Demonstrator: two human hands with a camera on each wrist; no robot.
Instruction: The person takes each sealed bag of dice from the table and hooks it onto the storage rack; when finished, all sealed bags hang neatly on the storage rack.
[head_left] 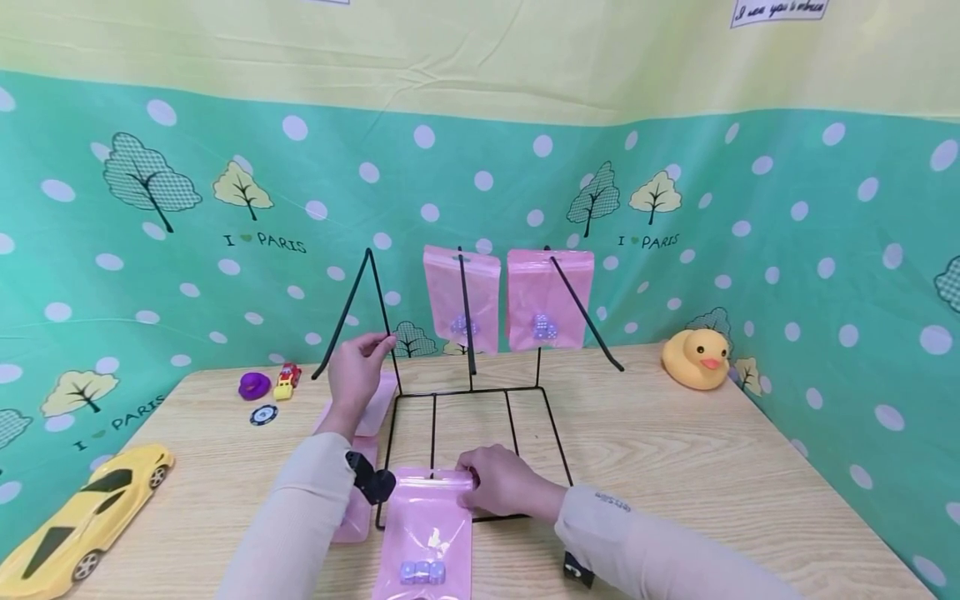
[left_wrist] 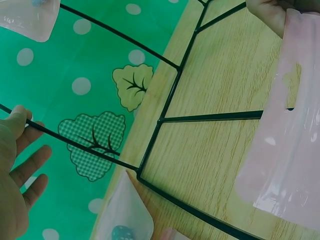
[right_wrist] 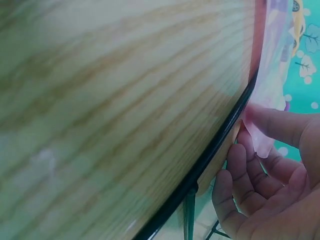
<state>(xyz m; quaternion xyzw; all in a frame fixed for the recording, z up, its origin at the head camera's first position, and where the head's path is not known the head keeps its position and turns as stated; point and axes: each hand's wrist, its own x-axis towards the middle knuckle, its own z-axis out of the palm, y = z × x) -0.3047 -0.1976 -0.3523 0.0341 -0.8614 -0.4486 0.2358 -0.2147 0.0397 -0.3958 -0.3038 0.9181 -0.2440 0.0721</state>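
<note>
while the person leans over the wooden table [head_left: 675, 467], their left hand [head_left: 356, 367] is up at the left side of the black wire rack [head_left: 480, 433], thumb and fingertips closed around the slanted side rod just below its peak; the left wrist view shows the same thin rod crossing the thumb while the other fingers [left_wrist: 31, 165] lie loosely spread beneath it. their right hand [head_left: 501, 482] rests low at the front of the rack, fingers curled over and pinching the top edge of a pink zip pouch [head_left: 426, 533] that lies flat on the table, its upper end overlapping the rack's front bar and its lower end toward the person, with small pale dice-like pieces inside near the bottom. from the right wrist view the fingers [right_wrist: 250, 185] are bent and the thumb presses a pink edge against the black wire, though that picture is too close and blurred to tell more. two more pink pouches [head_left: 461, 296] hang side by side from the upright prongs at the back of the rack, each holding small pieces. other pink pouches lie flat on the table just left of the rack, under the left forearm. well off to the left are a yellow toy car [head_left: 86, 517], a purple ring [head_left: 255, 385], a small red and yellow toy [head_left: 287, 380] and a dark round chip [head_left: 263, 414]; a rubber duck [head_left: 696, 358] sits at the far right, against the green dotted backdrop [head_left: 825, 250].
</note>
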